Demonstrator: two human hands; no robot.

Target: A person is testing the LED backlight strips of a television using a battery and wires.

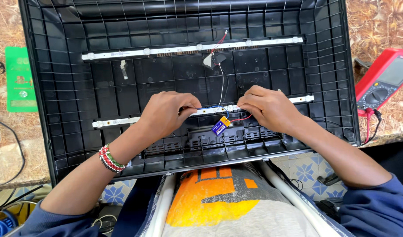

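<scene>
Black ribbed plastic shell (105, 92), laid open face up on the tabletop (385, 26), filling most of the view; two white light strips fixed across it, the upper strip (175, 49) toward 12 o'clock, the lower strip (118, 122) across the middle.

Left hand (166, 115): knuckles up on the lower strip, grip narrow, fingertips pinched on the blue wire (210, 107) at the strip's centre; beaded wristband (109, 159) in red, white and green on the wrist.

Right hand (267, 107): at 3 o'clock of the left hand, just beside it, grip narrow, fingers closed on the same strip and on the wire ends; red wire (241, 118) emerging below the fingers.

Small blue-and-orange tag (220, 126): hanging from the wires between the two hands, toward 6 o'clock.

White wire (222, 83): running from the hands toward 12 o'clock to the upper strip.

Red meter (383, 81): on the tabletop at 3 o'clock, well apart from the hands.

Green card (20, 79): on the tabletop at 9 o'clock, beside the shell's edge.
</scene>
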